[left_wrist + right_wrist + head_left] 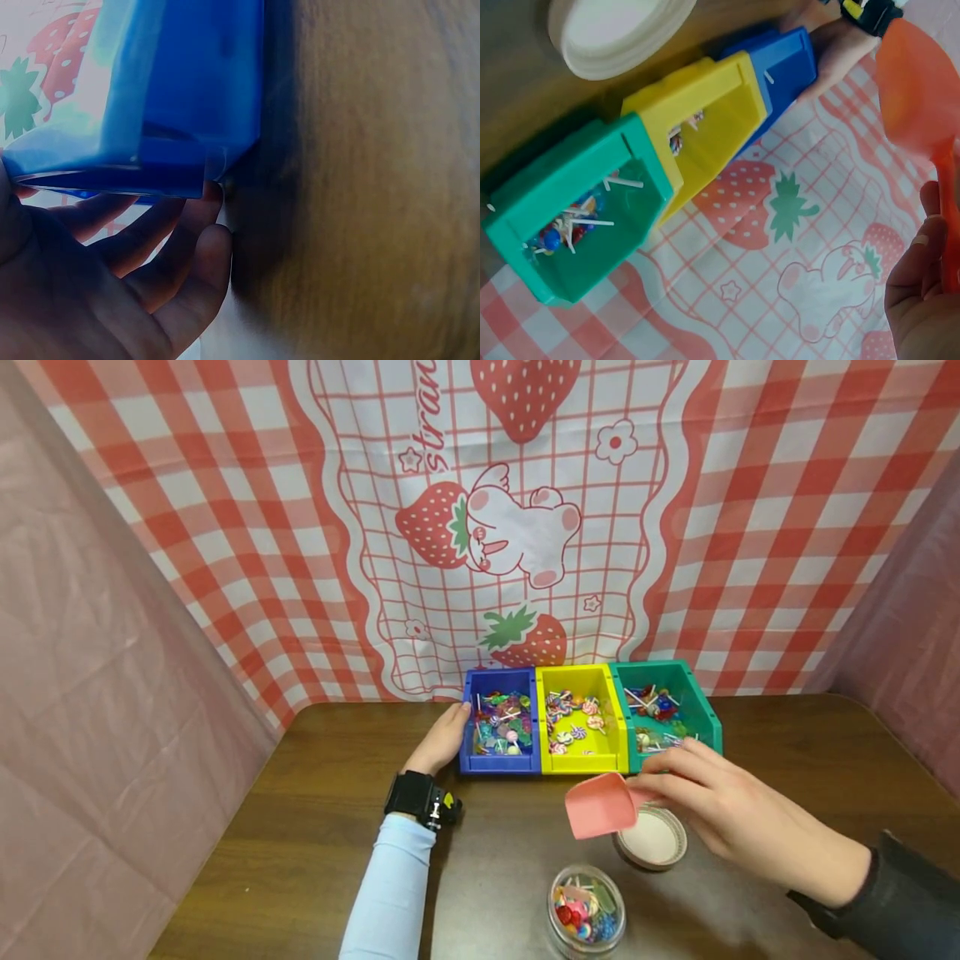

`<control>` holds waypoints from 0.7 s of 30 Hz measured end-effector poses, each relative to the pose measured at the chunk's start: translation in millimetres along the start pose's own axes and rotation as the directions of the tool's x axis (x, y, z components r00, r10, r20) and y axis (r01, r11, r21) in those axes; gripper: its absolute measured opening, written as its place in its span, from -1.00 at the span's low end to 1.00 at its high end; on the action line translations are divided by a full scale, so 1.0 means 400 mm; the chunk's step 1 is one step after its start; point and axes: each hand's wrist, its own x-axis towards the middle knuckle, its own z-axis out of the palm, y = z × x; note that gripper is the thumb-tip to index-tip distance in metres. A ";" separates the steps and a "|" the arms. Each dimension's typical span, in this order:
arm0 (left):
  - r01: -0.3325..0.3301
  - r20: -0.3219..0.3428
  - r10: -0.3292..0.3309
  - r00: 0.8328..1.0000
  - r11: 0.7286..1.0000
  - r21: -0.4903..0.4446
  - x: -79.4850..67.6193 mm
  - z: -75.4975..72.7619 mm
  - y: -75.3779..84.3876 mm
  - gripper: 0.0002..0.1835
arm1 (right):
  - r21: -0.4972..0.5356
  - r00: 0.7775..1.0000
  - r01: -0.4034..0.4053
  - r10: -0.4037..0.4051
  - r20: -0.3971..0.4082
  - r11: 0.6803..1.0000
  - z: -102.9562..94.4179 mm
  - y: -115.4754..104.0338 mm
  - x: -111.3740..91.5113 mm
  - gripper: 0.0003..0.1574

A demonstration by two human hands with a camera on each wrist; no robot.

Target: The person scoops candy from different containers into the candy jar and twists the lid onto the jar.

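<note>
Checked cloth (pixel 757 527) is hanging behind; right hand (pixel 738 810) is pinching a scoop (pixel 600 807) pointing leftward, left hand (pixel 441 739) is gripping a blue bin (pixel 501 765).

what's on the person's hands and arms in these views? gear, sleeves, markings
Both hands ungloved. Left hand: light blue, long, close-fitting sleeve; black band at the wrist, with a small dark device bearing a yellow mark. Right hand: black covering at the wrist; can't tell if cuff or strap. No cables discernible.
</note>
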 end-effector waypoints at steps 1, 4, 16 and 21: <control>0.004 -0.001 -0.004 1.000 1.000 0.001 0.000 0.000 0.001 -0.43 | 0.002 1.000 0.004 -0.004 0.005 1.000 0.006 0.014 0.008 -0.45; 0.009 -0.007 -0.009 1.000 1.000 -0.002 -0.001 -0.001 0.005 -0.44 | -0.002 0.999 -0.012 0.012 0.038 1.000 0.027 0.056 0.036 -0.43; 0.009 0.000 -0.009 1.000 1.000 0.008 0.002 0.006 0.004 -0.42 | -0.175 0.946 -0.150 0.193 0.262 0.973 0.163 0.155 0.209 -0.50; 0.009 -0.012 -0.009 1.000 1.000 0.013 0.000 0.009 0.000 -0.42 | -0.300 0.935 -0.110 0.201 0.293 0.948 0.228 0.170 0.273 -0.62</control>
